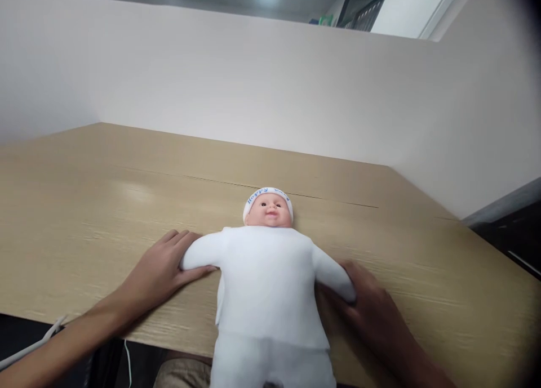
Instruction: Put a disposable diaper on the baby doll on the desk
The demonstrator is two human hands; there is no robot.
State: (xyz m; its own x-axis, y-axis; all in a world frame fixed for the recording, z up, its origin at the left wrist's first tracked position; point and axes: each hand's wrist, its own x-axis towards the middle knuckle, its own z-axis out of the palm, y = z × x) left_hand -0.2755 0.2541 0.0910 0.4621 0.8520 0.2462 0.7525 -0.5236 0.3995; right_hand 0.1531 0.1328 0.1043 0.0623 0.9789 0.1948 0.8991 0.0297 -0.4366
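A baby doll [270, 281] in a soft white suit and a white cap with blue lettering lies on its back on the wooden table [105, 208], head away from me, legs hanging over the near edge. My left hand [163, 270] lies flat on the table with fingers spread, its thumb and fingers around the end of the doll's arm on the left. My right hand [367, 300] rests at the doll's other arm, partly under it; motion blurs its fingers.
White partition walls [253, 84] close off the table at the back and on both sides. A white cable [38, 343] hangs below the table's near left edge. Dark furniture stands at the far right [515, 230].
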